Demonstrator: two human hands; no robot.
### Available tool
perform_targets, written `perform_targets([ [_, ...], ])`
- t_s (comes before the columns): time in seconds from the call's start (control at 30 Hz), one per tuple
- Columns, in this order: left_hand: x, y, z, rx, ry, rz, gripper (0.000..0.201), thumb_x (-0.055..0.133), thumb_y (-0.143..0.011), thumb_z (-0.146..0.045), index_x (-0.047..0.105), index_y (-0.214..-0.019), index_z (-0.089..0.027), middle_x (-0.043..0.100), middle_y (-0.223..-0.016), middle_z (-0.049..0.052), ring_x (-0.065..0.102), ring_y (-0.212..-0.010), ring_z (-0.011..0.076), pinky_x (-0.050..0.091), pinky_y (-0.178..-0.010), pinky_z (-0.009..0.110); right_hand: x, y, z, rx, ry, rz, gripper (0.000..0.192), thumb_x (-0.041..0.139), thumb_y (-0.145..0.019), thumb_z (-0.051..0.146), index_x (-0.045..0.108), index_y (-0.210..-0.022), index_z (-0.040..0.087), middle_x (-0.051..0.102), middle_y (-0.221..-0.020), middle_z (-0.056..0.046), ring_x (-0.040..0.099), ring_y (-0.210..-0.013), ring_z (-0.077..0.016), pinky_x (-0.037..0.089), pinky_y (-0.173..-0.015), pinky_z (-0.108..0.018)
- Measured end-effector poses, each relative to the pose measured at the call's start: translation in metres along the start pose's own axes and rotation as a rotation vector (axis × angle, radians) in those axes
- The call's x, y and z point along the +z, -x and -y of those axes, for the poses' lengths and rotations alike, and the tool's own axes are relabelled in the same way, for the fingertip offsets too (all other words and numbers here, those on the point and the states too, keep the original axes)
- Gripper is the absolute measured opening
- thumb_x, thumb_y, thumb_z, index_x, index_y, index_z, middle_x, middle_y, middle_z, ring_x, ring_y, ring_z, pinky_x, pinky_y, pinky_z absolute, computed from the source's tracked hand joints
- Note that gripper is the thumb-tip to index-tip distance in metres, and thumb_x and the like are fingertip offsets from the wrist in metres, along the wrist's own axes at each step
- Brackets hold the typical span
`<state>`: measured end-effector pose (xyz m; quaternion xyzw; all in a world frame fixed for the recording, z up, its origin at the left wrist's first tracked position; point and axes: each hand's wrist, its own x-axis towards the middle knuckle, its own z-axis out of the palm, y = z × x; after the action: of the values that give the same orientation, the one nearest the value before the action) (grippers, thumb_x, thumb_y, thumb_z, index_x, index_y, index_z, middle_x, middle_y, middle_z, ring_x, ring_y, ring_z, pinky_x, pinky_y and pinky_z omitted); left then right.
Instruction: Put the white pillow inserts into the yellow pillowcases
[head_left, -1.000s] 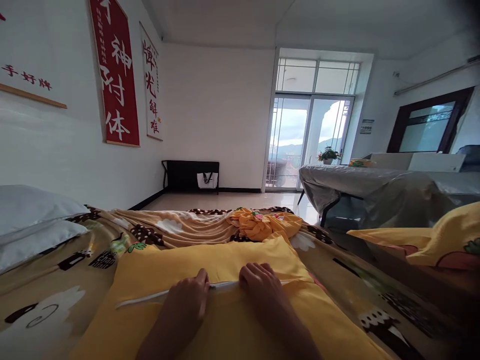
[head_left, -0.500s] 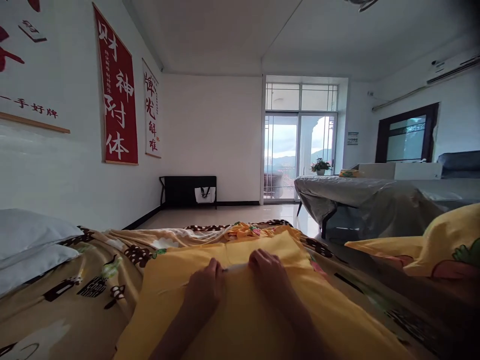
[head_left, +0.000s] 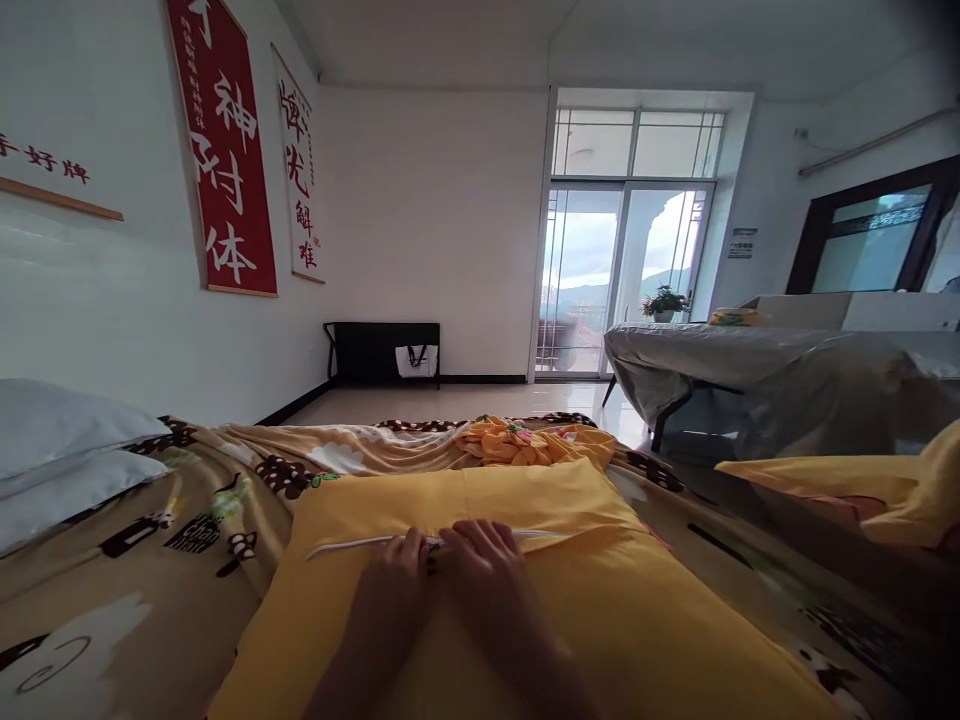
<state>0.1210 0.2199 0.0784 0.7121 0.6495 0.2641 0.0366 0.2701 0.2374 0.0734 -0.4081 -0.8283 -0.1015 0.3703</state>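
On the bed (head_left: pixel 112 600), spread with a brown patterned blanket (head_left: pixel 247 470), a large yellow pillowcase (head_left: pixel 637 620) lies flat in the near middle, a white zipper line (head_left: pixel 352 544) running across it. Two white pillows (head_left: pixel 60 450) are stacked at the far left. A crumpled yellow cloth (head_left: pixel 525 443) sits just beyond the pillowcase. The left hand (head_left: pixel 390 590) and right hand (head_left: pixel 487 575) rest side by side, touching, on the pillowcase at the zipper line; the fingers of both curl narrowly down onto it, pinching the fabric there.
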Motion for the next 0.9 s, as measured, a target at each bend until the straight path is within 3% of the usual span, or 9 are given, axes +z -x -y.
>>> perform_targets([
  [0.2, 0.008, 0.001, 0.003, 0.075, -0.005, -0.039, 0.035, 0.024, -0.095, -0.023, 0.058, -0.088, -0.018, 0.063, -0.088, 0.008, 0.055, -0.084, 0.0204, 0.038, -0.075, 0.031, 0.022, 0.004, -0.001, 0.027, 0.024, 0.031, 0.011, 0.058, -0.087, 0.014, 0.063, -0.08, 0.021, 0.061, -0.083, 0.0, 0.051, -0.082, -0.015, 0.032, -0.077, -0.028],
  [0.37, 0.011, 0.0, 0.008, 0.193, -0.055, -0.174, 0.034, 0.028, -0.094, -0.018, 0.06, -0.084, -0.019, 0.062, -0.091, 0.006, 0.053, -0.09, 0.0199, 0.033, -0.082, 0.035, 0.02, 0.004, -0.003, 0.016, 0.003, 0.025, 0.014, 0.058, -0.085, 0.009, 0.062, -0.076, 0.02, 0.06, -0.079, 0.0, 0.05, -0.079, -0.0152, 0.032, -0.073, -0.027],
  [0.53, 0.012, -0.002, 0.013, 0.207, -0.046, -0.176, 0.036, 0.025, -0.096, -0.019, 0.059, -0.084, -0.018, 0.063, -0.084, 0.005, 0.054, -0.083, 0.0179, 0.034, -0.078, 0.032, 0.007, 0.004, 0.003, 0.015, 0.006, -0.066, 0.016, 0.057, -0.081, 0.004, 0.059, -0.076, 0.019, 0.059, -0.081, -0.001, 0.047, -0.078, -0.0157, 0.03, -0.072, -0.028],
  [0.63, 0.014, -0.004, 0.015, 0.194, -0.156, -0.209, 0.037, 0.024, -0.097, -0.019, 0.059, -0.086, -0.018, 0.063, -0.086, 0.005, 0.054, -0.088, 0.0198, 0.032, -0.081, 0.035, 0.002, 0.005, 0.005, -0.037, 0.05, -0.033, 0.014, 0.059, -0.077, 0.005, 0.058, -0.077, 0.02, 0.059, -0.082, -0.001, 0.046, -0.079, -0.0165, 0.03, -0.075, -0.029],
  [0.77, 0.016, -0.004, 0.016, 0.215, -0.24, -0.194, 0.035, 0.026, -0.095, -0.015, 0.06, -0.088, -0.019, 0.063, -0.086, 0.005, 0.055, -0.087, 0.0197, 0.034, -0.078, 0.033, 0.006, 0.005, 0.002, -0.056, 0.078, 0.02, 0.016, 0.061, -0.077, 0.007, 0.06, -0.084, 0.021, 0.059, -0.086, -0.001, 0.047, -0.081, -0.0167, 0.03, -0.074, -0.03],
  [0.9, 0.018, -0.002, 0.015, 0.241, -0.319, -0.253, 0.033, 0.029, -0.094, -0.012, 0.06, -0.087, -0.019, 0.062, -0.085, 0.005, 0.055, -0.086, 0.0208, 0.035, -0.078, 0.034, 0.014, 0.004, -0.004, -0.14, 0.094, 0.002, 0.011, 0.059, -0.083, 0.009, 0.061, -0.08, 0.02, 0.06, -0.081, -0.001, 0.047, -0.079, -0.0153, 0.031, -0.075, -0.03],
])
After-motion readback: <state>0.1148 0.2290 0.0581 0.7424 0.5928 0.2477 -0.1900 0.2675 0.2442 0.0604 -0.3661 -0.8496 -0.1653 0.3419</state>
